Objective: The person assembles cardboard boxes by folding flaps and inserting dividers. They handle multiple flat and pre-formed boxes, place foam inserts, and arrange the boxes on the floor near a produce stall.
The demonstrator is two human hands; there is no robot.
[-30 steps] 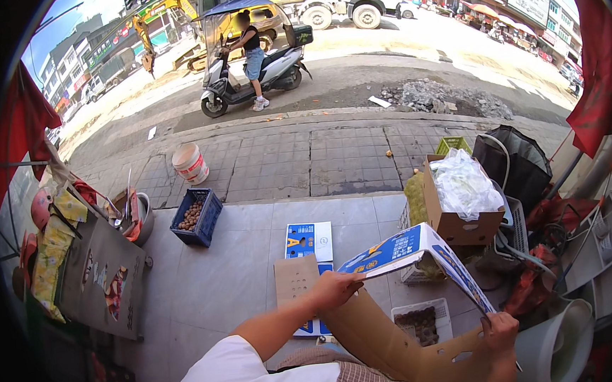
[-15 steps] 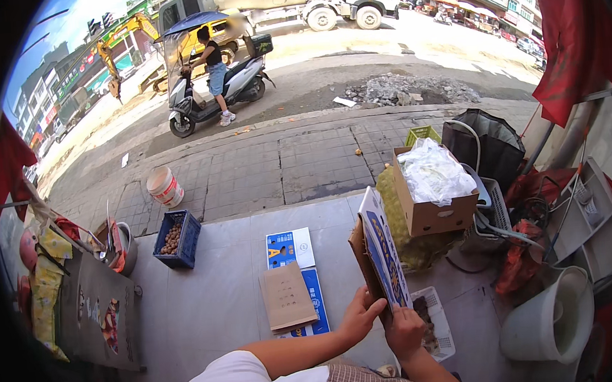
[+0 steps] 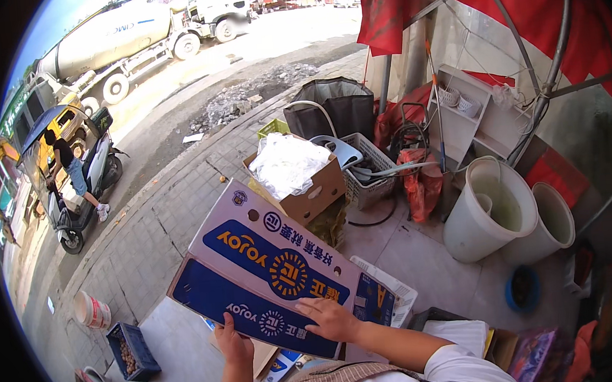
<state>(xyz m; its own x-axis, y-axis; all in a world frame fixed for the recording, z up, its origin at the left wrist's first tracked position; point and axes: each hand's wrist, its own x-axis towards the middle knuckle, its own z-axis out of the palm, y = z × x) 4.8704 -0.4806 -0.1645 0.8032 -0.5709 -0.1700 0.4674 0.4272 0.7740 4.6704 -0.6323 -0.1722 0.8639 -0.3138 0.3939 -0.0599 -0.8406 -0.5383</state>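
A flattened cardboard box (image 3: 254, 265), white and blue with yellow print, is held up tilted in front of me. My left hand (image 3: 234, 344) grips its lower edge, thumb on the printed face and the other fingers hidden behind. Across the lower right of that face lies my right hand (image 3: 329, 319), its fingers stretched out flat. Partly covered by the box, more flat cardboard (image 3: 284, 363), blue and brown, lies on the floor below. A white plastic basket (image 3: 401, 296) shows just past the box's right end.
Beyond the held box stands an open brown carton (image 3: 315, 190) with white plastic bags, beside a grey crate (image 3: 370, 176) and a black bag (image 3: 332, 107). White buckets (image 3: 488, 210) stand right. A blue crate of round brown items (image 3: 134, 352) is left. A person sits on a scooter (image 3: 85, 174).
My view has swung to the right. The flattened box, seen nearly edge-on before, now has its printed face toward me. My right hand has moved from its edge onto that face.
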